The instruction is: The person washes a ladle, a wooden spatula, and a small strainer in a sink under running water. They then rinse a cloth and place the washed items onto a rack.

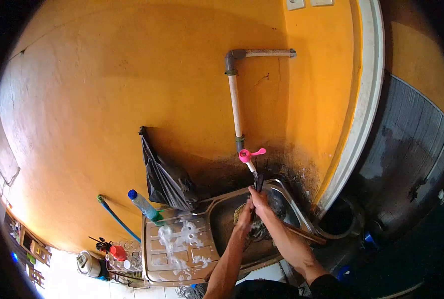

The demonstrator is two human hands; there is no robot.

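Observation:
Both hands are close together over the sink basin [223,226], right below the tap [245,156] with its pink lever. My right hand [260,200] is closed around a dark slim object [259,181] whose upper end points up at the tap's outlet. Just below and to the left, my left hand [246,215] wraps its fingers about the lower part of the same object. I cannot tell what kind of thing it is. Beneath the hands, dishes and water in the basin are partly hidden by the forearms.
Soap foam [167,239] lies on the drainboard [154,273] left of the basin. A bottle [143,205] with green liquid stands at its back edge, beside a hanging black plastic bag [164,182]. A rack of glasses [127,259] is further left; a dark round tub [354,219] sits right.

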